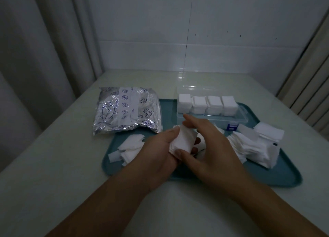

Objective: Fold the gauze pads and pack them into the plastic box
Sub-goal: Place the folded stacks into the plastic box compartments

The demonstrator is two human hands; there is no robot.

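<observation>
Both hands meet over the middle of the teal tray (277, 174). My left hand (158, 147) grips a small stack of white gauze pads (184, 139), thumb on top and fingertips showing underneath. My right hand (204, 144) pinches the same stack, thumb at its near edge and fingers over its far side. The clear plastic box (238, 118) stands open at the back of the tray, with several stacks of folded gauze (207, 104) side by side in it.
A loose heap of gauze (130, 148) lies on the tray's left. A larger fanned pile of gauze (256, 146) fills its right side. A silver printed foil bag (127, 109) overlaps the tray's back left corner. The table meets a white wall behind.
</observation>
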